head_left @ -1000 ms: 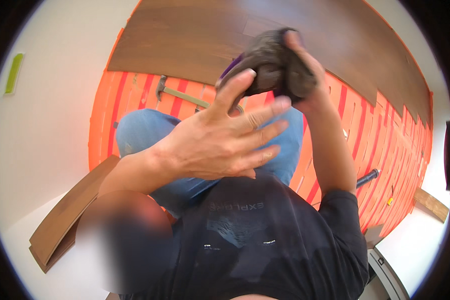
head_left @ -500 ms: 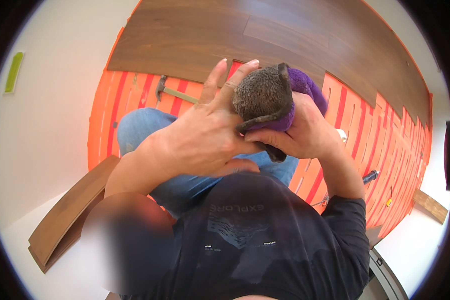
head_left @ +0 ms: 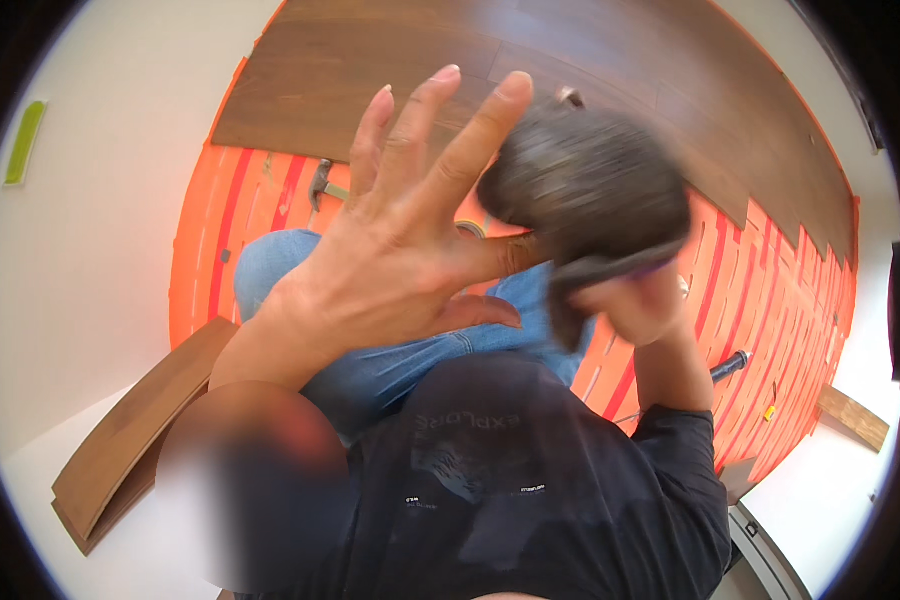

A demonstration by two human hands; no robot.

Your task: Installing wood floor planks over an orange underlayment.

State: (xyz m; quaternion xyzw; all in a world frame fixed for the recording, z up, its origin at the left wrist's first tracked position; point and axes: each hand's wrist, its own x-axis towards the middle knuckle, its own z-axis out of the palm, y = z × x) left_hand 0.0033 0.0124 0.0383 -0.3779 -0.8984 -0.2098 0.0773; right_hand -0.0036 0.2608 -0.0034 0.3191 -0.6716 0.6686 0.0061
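Dark cloth (head_left: 600, 180) bunched over right hand (head_left: 635, 305), grip pinching cloth's near edge, left hand (head_left: 395, 245) just beside, grip spread

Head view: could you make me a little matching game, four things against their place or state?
1. Left hand
2. Cloth
3. Hammer
4. Loose brown planks

A. lying on the orange floor mat
B. at the picture's lower left
C. spread wide open
D. held by the right hand

Pairs: 1-C; 2-D; 3-A; 4-B
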